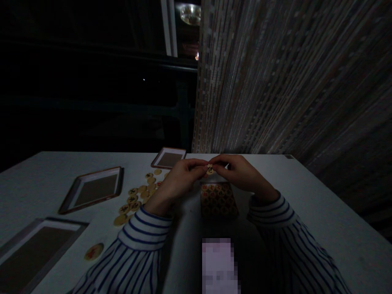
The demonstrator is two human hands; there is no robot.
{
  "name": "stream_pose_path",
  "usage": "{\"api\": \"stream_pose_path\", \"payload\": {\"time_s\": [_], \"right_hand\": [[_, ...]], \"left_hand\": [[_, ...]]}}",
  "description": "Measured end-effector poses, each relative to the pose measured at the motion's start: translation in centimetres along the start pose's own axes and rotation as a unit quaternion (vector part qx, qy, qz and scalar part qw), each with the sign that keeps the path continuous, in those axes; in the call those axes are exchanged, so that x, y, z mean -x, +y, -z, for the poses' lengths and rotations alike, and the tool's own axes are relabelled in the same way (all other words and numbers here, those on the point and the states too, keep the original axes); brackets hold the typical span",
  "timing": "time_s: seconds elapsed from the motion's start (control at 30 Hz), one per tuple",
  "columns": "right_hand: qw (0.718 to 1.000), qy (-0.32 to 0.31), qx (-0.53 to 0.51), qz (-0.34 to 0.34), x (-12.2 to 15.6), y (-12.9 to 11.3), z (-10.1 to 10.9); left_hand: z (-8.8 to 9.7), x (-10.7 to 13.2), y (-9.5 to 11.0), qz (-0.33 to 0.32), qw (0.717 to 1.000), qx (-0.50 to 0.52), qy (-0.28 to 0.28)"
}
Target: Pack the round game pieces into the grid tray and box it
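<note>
Between the fingertips of both hands is a round Chinese chess piece (210, 169) with a dark character on its face. My left hand (181, 178) pinches it from the left, and my right hand (239, 170) grips it from the right. Just below them sits a box (235, 204) packed with rows of similar pieces, the upper ones marked in red. Beside my left forearm lies a loose spread of chess pieces (132, 199), partly hidden by the wrist. One more chess piece (93, 252), with a reddish mark, rests apart at the lower left.
Three shallow framed trays or lids stand on the white table (306, 228): one at the back (168, 159), one at left (97, 190), one at the near left (39, 249). A string curtain (263, 81) hangs behind the right side. A pixelated patch covers the front middle.
</note>
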State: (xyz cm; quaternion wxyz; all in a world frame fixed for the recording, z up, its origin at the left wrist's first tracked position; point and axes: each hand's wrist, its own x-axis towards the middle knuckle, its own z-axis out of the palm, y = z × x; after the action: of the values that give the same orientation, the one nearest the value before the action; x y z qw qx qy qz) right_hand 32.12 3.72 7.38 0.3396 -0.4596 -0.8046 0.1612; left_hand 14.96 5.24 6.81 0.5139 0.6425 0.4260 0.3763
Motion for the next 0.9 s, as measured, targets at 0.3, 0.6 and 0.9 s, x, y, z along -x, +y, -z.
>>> {"api": "stream_pose_path", "payload": {"time_s": [0.3,0.6,0.9], "right_hand": [[1.000,0.009,0.008,-0.019,0.08,0.20,0.05],[1.000,0.001,0.014,-0.014,0.02,0.19,0.06],[1.000,-0.020,0.013,-0.008,-0.02,0.25,-0.04]], "left_hand": [[0.15,0.03,-0.17,0.006,1.000,-0.001,-0.003],[0.15,-0.09,-0.35,0.010,1.000,-0.011,-0.008],[0.21,-0.12,-0.32,-0.005,0.999,-0.047,0.003]]}}
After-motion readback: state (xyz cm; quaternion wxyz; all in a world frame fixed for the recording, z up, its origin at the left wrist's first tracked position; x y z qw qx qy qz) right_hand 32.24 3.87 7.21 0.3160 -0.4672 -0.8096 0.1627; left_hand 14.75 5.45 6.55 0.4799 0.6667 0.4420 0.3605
